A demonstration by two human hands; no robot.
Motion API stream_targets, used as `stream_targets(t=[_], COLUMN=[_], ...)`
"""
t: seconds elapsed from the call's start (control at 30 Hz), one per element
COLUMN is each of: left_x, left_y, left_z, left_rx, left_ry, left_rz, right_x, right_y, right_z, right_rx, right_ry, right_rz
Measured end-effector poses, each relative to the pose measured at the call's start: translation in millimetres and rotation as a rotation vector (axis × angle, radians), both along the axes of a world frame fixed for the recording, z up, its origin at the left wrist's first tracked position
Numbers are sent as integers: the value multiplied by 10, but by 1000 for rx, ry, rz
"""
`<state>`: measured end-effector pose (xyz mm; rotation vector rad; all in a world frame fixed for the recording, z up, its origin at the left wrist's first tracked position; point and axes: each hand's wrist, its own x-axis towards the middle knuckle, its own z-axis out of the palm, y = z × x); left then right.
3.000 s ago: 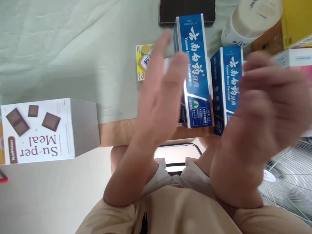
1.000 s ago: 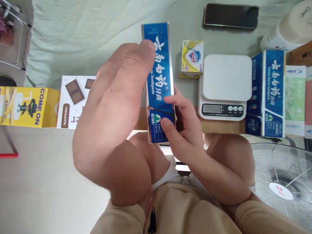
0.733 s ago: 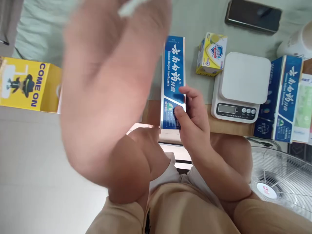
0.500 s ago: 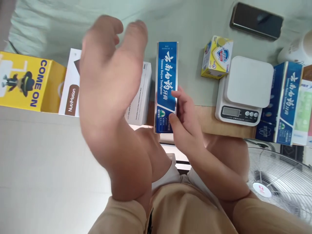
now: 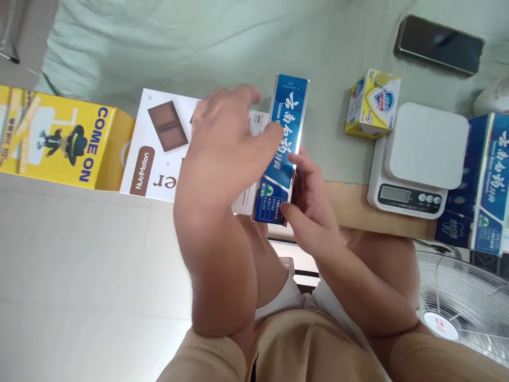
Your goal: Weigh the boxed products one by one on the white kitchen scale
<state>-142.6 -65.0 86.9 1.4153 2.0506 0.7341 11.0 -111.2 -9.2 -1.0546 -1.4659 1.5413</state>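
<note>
A blue toothpaste box (image 5: 285, 119) is held on end near the table's front edge. My right hand (image 5: 308, 196) pinches its lower right part between thumb and fingers. My left hand (image 5: 222, 148) lies over the box's left side, its fingertips curled onto the blue face. Behind my left hand stands a white Su-per Meal box (image 5: 159, 154) with chocolate pictures, partly hidden.
A yellow COME ON box (image 5: 67, 140) sits at the left. To the right are a small yellow soap box (image 5: 371, 103), a white kitchen scale (image 5: 419, 159), a second blue toothpaste box (image 5: 483, 185) and a dark phone (image 5: 439, 45). A fan grille (image 5: 457, 297) is below right.
My left hand has come down from in front of the camera onto the toothpaste box. The box, kept in my right hand, now tilts slightly. The view has shifted left.
</note>
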Motion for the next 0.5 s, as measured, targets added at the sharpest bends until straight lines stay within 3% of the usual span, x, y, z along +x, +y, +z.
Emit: stream_targets(t=[0.1,0.2,0.43,0.5], left_x=[-1,-5,30,36], left_y=[21,43,67,48], left_z=[-8,-31,-15,26], left_rx=[-141,-204,-226,-154], left_ry=[92,110,139,95], left_rz=[-123,-150,-178,-139], right_x=[12,40,169,228], right_y=[21,54,156,178], right_z=[12,35,45,51], right_rx=[-3,-5,27,79], right_ry=[15,7,9,-43], right_rz=[0,21,88,97])
